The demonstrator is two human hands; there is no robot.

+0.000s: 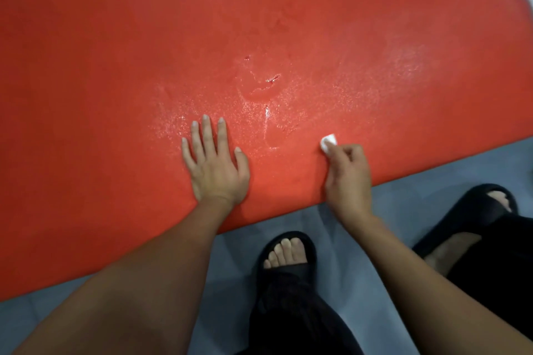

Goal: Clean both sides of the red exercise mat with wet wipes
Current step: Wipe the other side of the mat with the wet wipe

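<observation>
The red exercise mat (pixel 115 52) is spread flat on the grey floor (pixel 403 196), filling the upper and left parts of the frame, its near edge running diagonally from lower left up to the right. A wet sheen is seen across the middle of the mat, with small dents and a bright streak of liquid just above the hands. The left hand (pixel 215 161) is laid flat on the mat near its lower edge, fingers straight and spread, palm pressed down, nothing held. To the right of it, the right hand (pixel 347 174) is curled, and a small white wet wipe (pixel 328 143) is pinched at the fingertips and held against the mat. The two hands are kept apart, with wet mat between them. At the bottom of the frame, two feet in black slippers (pixel 288 256) are planted on the floor just beside the mat's edge, and dark trousers (pixel 294 311) are seen below them.
</observation>
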